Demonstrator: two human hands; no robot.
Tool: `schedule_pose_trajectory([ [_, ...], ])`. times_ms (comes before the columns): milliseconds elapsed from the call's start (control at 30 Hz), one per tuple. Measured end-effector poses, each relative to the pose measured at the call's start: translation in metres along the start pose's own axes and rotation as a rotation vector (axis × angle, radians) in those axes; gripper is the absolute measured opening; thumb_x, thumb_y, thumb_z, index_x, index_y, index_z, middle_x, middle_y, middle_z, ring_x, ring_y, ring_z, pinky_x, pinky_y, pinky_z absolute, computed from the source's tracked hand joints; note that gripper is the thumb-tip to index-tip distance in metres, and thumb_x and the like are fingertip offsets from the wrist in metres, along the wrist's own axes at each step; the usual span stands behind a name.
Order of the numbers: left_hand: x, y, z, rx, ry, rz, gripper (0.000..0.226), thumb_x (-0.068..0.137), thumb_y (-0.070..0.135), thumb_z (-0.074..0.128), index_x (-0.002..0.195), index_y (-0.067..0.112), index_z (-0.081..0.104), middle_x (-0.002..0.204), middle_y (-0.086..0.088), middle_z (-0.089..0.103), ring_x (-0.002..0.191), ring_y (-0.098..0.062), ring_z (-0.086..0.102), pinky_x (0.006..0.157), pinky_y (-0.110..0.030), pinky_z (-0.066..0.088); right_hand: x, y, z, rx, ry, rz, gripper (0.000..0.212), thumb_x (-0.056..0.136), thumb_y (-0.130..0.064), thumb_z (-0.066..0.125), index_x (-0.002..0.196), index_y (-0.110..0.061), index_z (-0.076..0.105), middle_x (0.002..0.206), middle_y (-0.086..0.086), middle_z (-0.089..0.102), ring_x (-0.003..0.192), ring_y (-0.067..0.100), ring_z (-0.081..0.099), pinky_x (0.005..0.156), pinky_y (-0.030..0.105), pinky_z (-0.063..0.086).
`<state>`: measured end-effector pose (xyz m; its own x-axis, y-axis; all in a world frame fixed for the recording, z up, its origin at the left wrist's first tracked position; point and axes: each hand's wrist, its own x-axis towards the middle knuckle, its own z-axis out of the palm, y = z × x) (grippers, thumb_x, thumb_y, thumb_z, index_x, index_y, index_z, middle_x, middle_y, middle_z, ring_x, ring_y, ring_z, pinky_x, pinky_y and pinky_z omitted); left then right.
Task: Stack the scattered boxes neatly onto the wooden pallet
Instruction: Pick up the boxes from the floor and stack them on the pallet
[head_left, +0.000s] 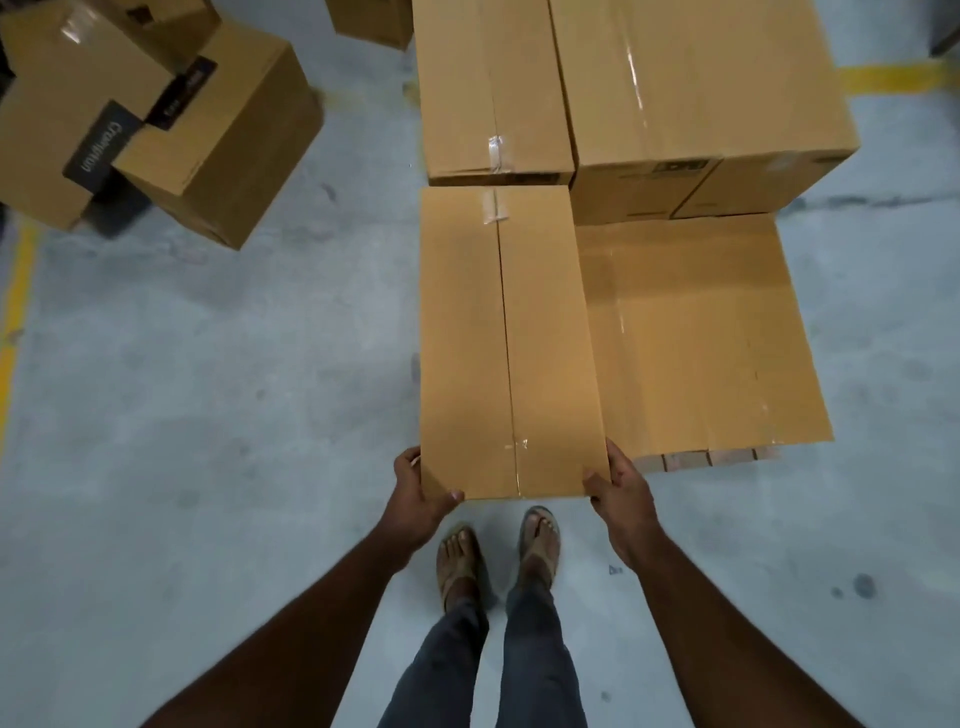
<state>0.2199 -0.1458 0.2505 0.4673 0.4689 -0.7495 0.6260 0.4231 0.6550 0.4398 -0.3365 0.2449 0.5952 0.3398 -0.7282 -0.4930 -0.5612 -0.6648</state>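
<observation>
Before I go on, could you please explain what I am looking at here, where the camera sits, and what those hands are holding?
There is no machine here: a person works with bare hands. The single picture comes from a camera worn on the person's head, looking forward and down, so you see their arms, legs and sandalled feet on a grey concrete floor.

The left hand and the right hand grip the near corners of a long cardboard box, one on each side. Right of it lies a lower box, with a strip of the wooden pallet showing under its near edge. Behind them stand two more stacked boxes. At the upper left, other boxes lie scattered and tilted. Yellow lines mark the floor.
</observation>
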Motion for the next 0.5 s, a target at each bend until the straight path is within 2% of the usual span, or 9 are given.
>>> schedule_pose_trajectory([
  [67,0.005,-0.004,0.006,0.054,-0.007,-0.015,0.083,0.088,0.02,0.081,0.148,0.025,0.024,0.135,0.005,0.05,0.124,-0.02,0.055,0.1,-0.041,0.056,0.003,0.007,0.0,-0.02,0.028,0.025,0.063,0.099,0.004,0.058,0.154,-0.026,0.049,0.137,-0.001,0.068,0.121,0.021,0.066,0.106,0.04,0.054],
  [133,0.01,-0.009,0.011,0.094,0.005,-0.031,0.078,0.088,0.021,0.081,0.148,0.028,0.031,0.135,0.004,0.054,0.125,-0.023,0.056,0.101,-0.046,0.056,0.007,0.01,-0.001,-0.037,0.01,0.045,0.063,0.099,0.004,0.058,0.154,-0.025,0.05,0.136,-0.002,0.068,0.121,0.02,0.066,0.103,0.037,0.057],
  [300,0.027,-0.005,0.02,0.139,0.047,-0.041,0.083,0.088,0.023,0.08,0.155,0.028,0.031,0.141,0.001,0.053,0.127,-0.026,0.055,0.102,-0.054,0.054,0.025,0.001,-0.007,-0.098,0.042,0.043,0.062,0.1,0.0,0.062,0.156,-0.022,0.048,0.14,-0.002,0.066,0.121,0.017,0.065,0.082,0.011,0.053],
  [367,0.034,0.001,0.025,0.149,0.036,-0.033,0.087,0.086,0.029,0.082,0.155,0.026,0.03,0.141,0.0,0.052,0.127,-0.026,0.054,0.103,-0.053,0.054,0.034,-0.005,-0.011,-0.109,0.06,0.045,0.062,0.099,0.001,0.062,0.155,-0.022,0.049,0.139,-0.003,0.066,0.12,0.017,0.065,0.084,0.013,0.053],
  [433,0.04,0.005,0.032,0.156,0.044,-0.041,0.086,0.086,0.027,0.083,0.154,0.025,0.03,0.14,0.0,0.052,0.125,-0.024,0.055,0.102,-0.052,0.055,0.043,-0.01,-0.016,-0.136,0.061,0.047,0.061,0.098,0.003,0.061,0.153,-0.021,0.052,0.137,-0.002,0.067,0.12,0.019,0.066,0.093,0.024,0.054],
  [500,0.044,0.003,0.036,0.172,0.066,-0.05,0.083,0.087,0.025,0.081,0.153,0.025,0.031,0.136,0.002,0.053,0.121,-0.022,0.057,0.099,-0.049,0.057,0.05,-0.012,-0.019,-0.19,0.05,0.05,0.057,0.098,0.003,0.06,0.15,-0.021,0.056,0.13,-0.003,0.07,0.117,0.021,0.067,0.095,0.03,0.055],
])
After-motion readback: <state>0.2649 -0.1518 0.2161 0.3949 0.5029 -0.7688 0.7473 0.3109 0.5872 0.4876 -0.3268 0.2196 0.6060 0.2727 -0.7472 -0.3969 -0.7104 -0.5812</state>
